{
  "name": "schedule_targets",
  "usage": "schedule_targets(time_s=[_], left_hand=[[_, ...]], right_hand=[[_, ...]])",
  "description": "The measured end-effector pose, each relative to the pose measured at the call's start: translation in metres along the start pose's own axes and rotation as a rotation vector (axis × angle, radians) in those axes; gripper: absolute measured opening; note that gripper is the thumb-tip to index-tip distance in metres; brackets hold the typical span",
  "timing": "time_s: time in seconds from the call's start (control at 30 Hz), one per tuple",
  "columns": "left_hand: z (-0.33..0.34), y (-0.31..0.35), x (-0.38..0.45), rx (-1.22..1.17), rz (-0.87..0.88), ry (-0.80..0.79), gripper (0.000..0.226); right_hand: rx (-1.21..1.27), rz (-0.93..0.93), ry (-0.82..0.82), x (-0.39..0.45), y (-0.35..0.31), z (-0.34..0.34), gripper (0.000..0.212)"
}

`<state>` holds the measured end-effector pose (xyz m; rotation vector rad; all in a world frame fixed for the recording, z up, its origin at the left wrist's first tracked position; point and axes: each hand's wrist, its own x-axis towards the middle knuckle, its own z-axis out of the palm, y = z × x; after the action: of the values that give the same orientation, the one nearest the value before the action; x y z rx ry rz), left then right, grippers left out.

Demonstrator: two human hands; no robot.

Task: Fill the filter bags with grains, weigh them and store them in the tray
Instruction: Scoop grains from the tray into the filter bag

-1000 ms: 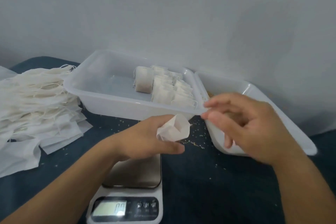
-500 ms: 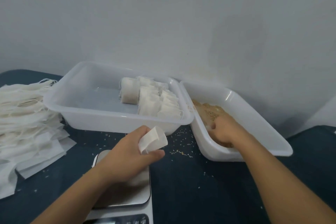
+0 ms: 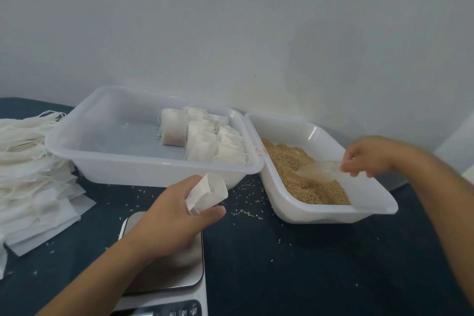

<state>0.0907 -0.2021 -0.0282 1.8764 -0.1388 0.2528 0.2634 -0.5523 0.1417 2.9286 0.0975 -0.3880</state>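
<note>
My left hand (image 3: 174, 220) holds an empty white filter bag (image 3: 206, 192) with its mouth open, above the kitchen scale (image 3: 177, 274). My right hand (image 3: 366, 155) grips the handle of a clear plastic scoop (image 3: 318, 170) whose bowl lies in the brown grains (image 3: 302, 174) of the right tray (image 3: 320, 214). The left storage tray (image 3: 143, 169) holds several filled filter bags (image 3: 213, 140) in rows at its right end.
A tall pile of empty filter bags (image 3: 33, 169) lies at the left on the dark blue cloth (image 3: 307, 264). Loose grains are scattered on the cloth between the trays and the scale. A white wall stands close behind the trays.
My right hand reached into the grain tray and now grips the scoop, drawn back toward the tray's right side. My left hand keeps holding the open bag over the scale.
</note>
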Motion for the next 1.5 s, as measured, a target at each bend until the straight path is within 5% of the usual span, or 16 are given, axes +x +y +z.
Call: schedule_targets(time_s=[0.3, 0.7, 0.97, 1.23, 1.5], left_hand=[[0.000, 0.006, 0.000, 0.052, 0.013, 0.047, 0.017], [-0.001, 0.007, 0.002, 0.035, -0.089, 0.126, 0.033], [0.022, 0.022, 0.025, -0.051, -0.187, 0.130, 0.022], [0.036, 0.017, 0.021, -0.051, -0.169, 0.059, 0.021], [0.022, 0.012, 0.022, 0.077, -0.138, 0.148, 0.021]], right_hand=[[0.087, 0.000, -0.023, 0.014, -0.007, 0.017, 0.016], [0.754, 0.073, 0.216, 0.023, -0.013, 0.089, 0.015], [0.889, 0.105, 0.515, 0.005, -0.024, 0.113, 0.033], [0.927, 0.082, 0.555, -0.008, -0.035, 0.104, 0.076], [1.001, -0.255, 0.358, -0.070, -0.052, 0.077, 0.030]])
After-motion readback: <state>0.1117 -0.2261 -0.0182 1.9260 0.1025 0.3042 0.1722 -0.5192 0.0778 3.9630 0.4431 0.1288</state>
